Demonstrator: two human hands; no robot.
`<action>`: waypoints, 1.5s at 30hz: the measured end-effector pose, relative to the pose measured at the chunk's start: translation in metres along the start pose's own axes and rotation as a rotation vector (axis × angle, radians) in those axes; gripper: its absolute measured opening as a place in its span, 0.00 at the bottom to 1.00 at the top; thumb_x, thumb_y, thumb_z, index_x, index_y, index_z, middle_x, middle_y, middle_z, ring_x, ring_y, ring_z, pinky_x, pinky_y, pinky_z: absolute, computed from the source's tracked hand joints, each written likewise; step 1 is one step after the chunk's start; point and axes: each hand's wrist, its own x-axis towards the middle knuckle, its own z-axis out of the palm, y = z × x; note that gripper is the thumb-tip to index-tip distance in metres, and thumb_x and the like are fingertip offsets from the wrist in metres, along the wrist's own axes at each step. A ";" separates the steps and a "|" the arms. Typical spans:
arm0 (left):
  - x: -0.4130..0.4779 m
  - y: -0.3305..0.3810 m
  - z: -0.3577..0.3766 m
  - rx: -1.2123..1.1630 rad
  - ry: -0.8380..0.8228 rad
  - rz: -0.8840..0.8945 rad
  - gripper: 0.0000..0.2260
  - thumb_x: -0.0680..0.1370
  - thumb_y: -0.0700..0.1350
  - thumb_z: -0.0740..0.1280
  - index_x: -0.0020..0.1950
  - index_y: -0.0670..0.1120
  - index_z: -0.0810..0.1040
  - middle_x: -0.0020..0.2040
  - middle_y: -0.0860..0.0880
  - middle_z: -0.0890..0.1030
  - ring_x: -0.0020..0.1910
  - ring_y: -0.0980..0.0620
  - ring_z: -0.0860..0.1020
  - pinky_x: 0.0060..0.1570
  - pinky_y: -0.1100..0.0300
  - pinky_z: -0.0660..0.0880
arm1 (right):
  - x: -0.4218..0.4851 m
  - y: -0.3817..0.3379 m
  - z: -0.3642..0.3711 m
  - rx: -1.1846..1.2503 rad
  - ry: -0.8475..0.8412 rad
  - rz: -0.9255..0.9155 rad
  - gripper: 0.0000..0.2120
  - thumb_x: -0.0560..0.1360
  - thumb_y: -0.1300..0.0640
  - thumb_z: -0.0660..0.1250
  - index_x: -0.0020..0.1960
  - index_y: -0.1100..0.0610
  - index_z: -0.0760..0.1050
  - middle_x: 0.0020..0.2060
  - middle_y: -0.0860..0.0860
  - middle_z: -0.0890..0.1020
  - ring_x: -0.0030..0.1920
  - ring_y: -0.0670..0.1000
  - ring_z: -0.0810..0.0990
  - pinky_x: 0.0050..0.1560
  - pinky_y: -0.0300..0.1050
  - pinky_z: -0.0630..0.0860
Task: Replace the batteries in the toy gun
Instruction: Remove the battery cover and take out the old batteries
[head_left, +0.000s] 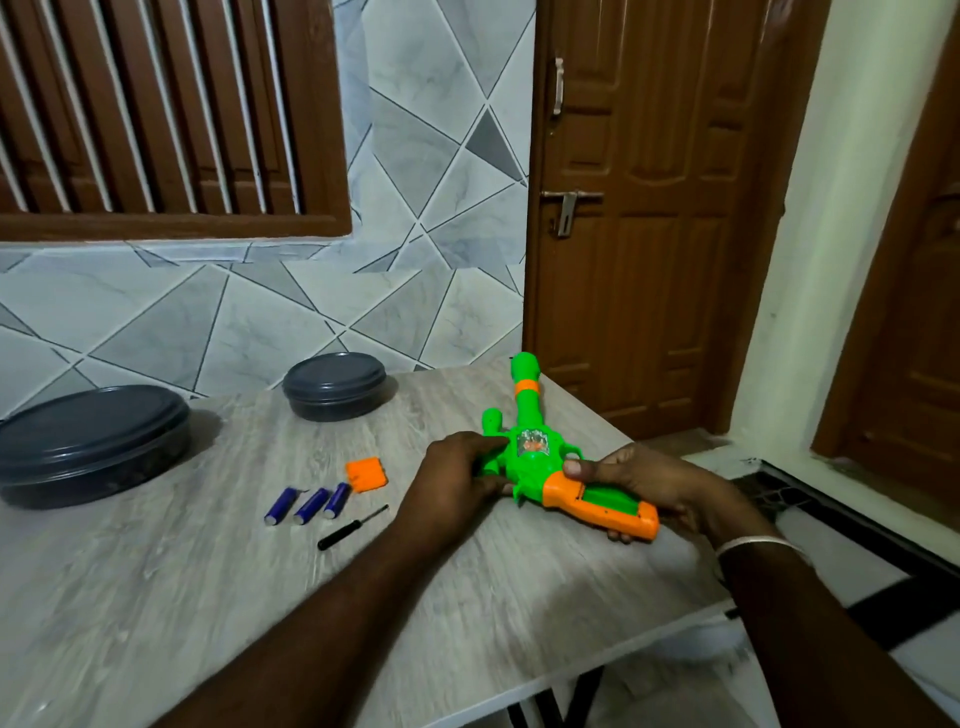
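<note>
A green and orange toy gun (540, 447) lies on the table near its right edge, barrel pointing away from me. Its orange handle shows an open green battery bay (610, 498) with no cover on it. My left hand (457, 480) grips the gun's green body from the left. My right hand (644, 480) holds the orange handle from below, thumb on top. The orange battery cover (367, 474) lies to the left of the gun. Three blue batteries (307, 505) lie side by side beside the cover. A small black screwdriver (352, 528) lies just in front of them.
Two dark round lidded containers stand at the back of the grey wood-look table (156, 597): a large one (88, 444) at the left and a small one (335, 385) at the middle. The table's right edge (675, 618) lies close under my right wrist. A brown door (649, 208) stands beyond.
</note>
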 end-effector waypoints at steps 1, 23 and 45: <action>0.000 0.000 0.001 0.020 -0.008 -0.007 0.27 0.68 0.46 0.80 0.67 0.48 0.81 0.61 0.45 0.83 0.59 0.47 0.80 0.61 0.55 0.75 | 0.003 0.001 0.000 -0.046 0.090 -0.034 0.21 0.69 0.45 0.75 0.30 0.62 0.78 0.24 0.56 0.78 0.22 0.47 0.74 0.24 0.35 0.70; 0.007 0.010 0.023 0.185 0.004 -0.056 0.28 0.71 0.56 0.77 0.70 0.52 0.78 0.64 0.48 0.82 0.61 0.46 0.79 0.58 0.54 0.74 | 0.036 0.044 0.005 0.341 0.941 -0.253 0.32 0.82 0.41 0.52 0.33 0.59 0.80 0.31 0.54 0.84 0.38 0.55 0.83 0.52 0.51 0.75; -0.019 0.002 -0.032 -0.089 0.234 -0.197 0.18 0.79 0.53 0.69 0.66 0.48 0.80 0.64 0.49 0.81 0.64 0.50 0.77 0.65 0.54 0.72 | 0.020 -0.002 0.032 0.622 1.030 -0.390 0.19 0.80 0.42 0.53 0.39 0.48 0.77 0.39 0.44 0.81 0.38 0.41 0.78 0.40 0.33 0.75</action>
